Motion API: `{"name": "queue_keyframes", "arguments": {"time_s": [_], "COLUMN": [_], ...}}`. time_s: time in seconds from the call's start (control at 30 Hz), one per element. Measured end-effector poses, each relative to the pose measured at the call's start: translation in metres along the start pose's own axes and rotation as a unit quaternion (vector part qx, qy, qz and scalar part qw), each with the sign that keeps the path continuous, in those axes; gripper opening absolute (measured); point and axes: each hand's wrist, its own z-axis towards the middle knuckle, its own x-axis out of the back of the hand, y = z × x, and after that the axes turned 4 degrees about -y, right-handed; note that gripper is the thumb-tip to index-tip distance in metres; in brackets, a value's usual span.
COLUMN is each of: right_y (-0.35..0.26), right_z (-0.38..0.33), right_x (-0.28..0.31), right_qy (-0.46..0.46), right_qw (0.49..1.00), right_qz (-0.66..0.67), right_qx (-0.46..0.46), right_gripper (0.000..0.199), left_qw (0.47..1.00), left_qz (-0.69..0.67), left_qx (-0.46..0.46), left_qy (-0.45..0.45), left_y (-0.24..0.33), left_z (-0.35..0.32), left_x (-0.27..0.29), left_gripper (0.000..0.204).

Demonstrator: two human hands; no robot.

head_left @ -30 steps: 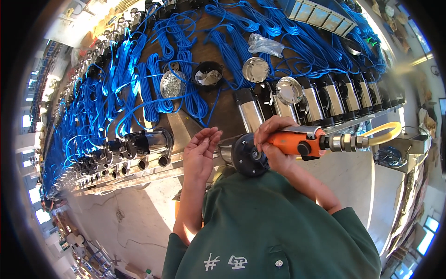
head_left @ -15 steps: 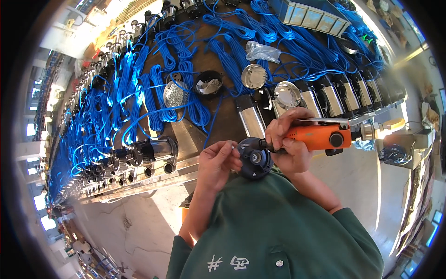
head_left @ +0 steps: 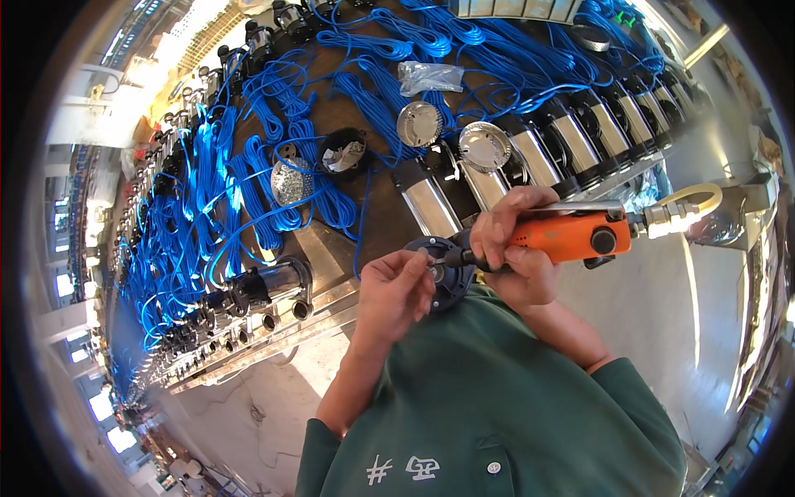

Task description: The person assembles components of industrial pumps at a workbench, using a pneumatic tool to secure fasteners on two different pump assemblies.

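My right hand (head_left: 530, 282) grips an orange air screwdriver (head_left: 567, 238) lying sideways, its black nose pointing left. A metal lever runs along its top. In front of my body is a black round flanged part (head_left: 453, 284) with small screws in its rim; the driver's nose lies over it. My left hand (head_left: 397, 291) is closed in a pinch at the driver's tip, above the part. What the fingertips hold is too small to make out. The part's lower edge is close against my green shirt.
Steel-bodied pumps (head_left: 426, 199) line the bench edge ahead. Two metal dishes (head_left: 419, 124), a black bowl (head_left: 343, 154) and a pile of small metal pieces (head_left: 291, 182) stand among coiled blue cables (head_left: 331, 195). A pale hose (head_left: 704, 195) trails right from the driver.
My left hand has come from beside the black part to the driver's tip. The part has shifted left and up under the nose. Bench items sit further left and higher in view.
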Motion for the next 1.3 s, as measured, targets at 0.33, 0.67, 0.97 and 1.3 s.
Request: {"name": "queue_keyframes", "arguments": {"time_s": [0.33, 0.67, 0.97, 1.3], "right_y": [-0.004, 0.003, 0.005, -0.017], "right_z": [-0.067, -0.073, -0.058, -0.051], "right_x": [0.06, 0.056, 0.054, 0.066], "right_qy": [0.032, -0.022, -0.008, 0.136], "right_qw": [0.995, 0.979, 0.973, 0.984], "right_qz": [-0.078, -0.197, -0.217, -0.114], "right_qx": [-0.049, -0.042, -0.073, -0.018], "right_gripper": [0.041, 0.037, 0.043, 0.045], "left_qw": [0.866, 0.801, 0.872, 0.578], "left_qz": [0.45, 0.58, 0.452, 0.786], "left_qx": [0.129, -0.148, -0.185, -0.207], "left_qy": [-0.176, 0.02, 0.037, 0.071], "left_y": [0.001, 0.003, 0.023, 0.03], "left_z": [-0.001, -0.019, 0.074, 0.284], "left_x": [-0.034, -0.015, 0.014, 0.041], "left_gripper": [0.043, 0.04, 0.014, 0.099]}}
